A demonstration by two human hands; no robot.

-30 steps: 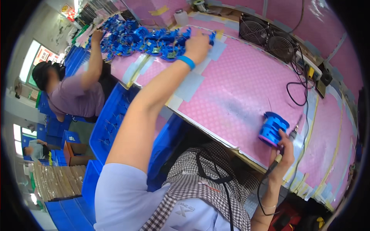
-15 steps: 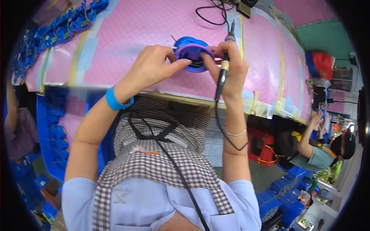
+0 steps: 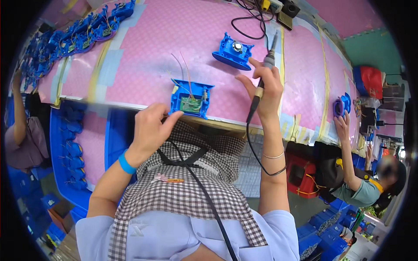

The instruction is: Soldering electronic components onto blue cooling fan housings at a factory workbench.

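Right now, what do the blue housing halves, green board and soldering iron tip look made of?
Near housing half and far housing half: likely moulded plastic, satin blue, by their thin walls and corner lugs.
Green board: probably resin laminate, green-coated; small components sit on it.
Soldering iron tip: looks metal, dull grey, slim and tapering.

"Where does this view look from?"
"The wearer's head, above the right hand [image 3: 268,87] gripping the soldering iron [image 3: 268,60], facing steeply down."
"How near?"
"Near, though its fisheye shows the table [image 3: 150,56] well past the grip both ways."
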